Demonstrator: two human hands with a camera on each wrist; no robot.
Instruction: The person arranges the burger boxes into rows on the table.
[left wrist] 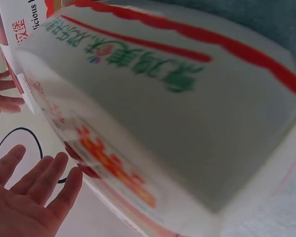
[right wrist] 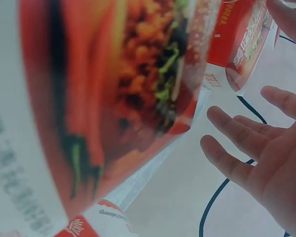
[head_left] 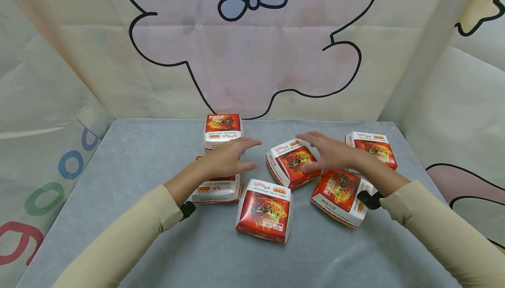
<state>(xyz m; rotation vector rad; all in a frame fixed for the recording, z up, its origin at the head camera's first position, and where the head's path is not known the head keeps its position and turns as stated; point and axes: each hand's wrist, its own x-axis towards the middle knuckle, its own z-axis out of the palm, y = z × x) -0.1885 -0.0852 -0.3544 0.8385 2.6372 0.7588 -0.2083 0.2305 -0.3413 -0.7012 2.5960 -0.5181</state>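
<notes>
Six red-and-white burger boxes lie on the grey-covered counter (head_left: pixel 315 261), between a person's two hands and around them. The left hand (head_left: pixel 225 159) is spread wide, its fingers and thumb stretched to the right with a gap between them, and it grips nothing. It is over the near left box (head_left: pixel 217 193), hiding part of its top; whether it touches cannot be told. Behind it, at the back edge of the counter, sits the back left box (head_left: pixel 222 125).

The right hand (head_left: pixel 329 151) is wide too, thumb and fingers apart, reaching over the turned middle box (head_left: pixel 289 165). Its thumb overlaps that box's picture side in the head view, though contact is unclear. This box lies askew, between the two hands. Just beside it, under the right wrist, is the near right box (head_left: pixel 335 191), also askew, and behind that the back right box (head_left: pixel 375 147). The front box (head_left: pixel 264 211) lies nearest the person, with its burger picture facing up. Light sleeves (head_left: pixel 118 244) cover both forearms, and a cartoon-printed sheet (head_left: pixel 252 60) hangs behind the counter
</notes>
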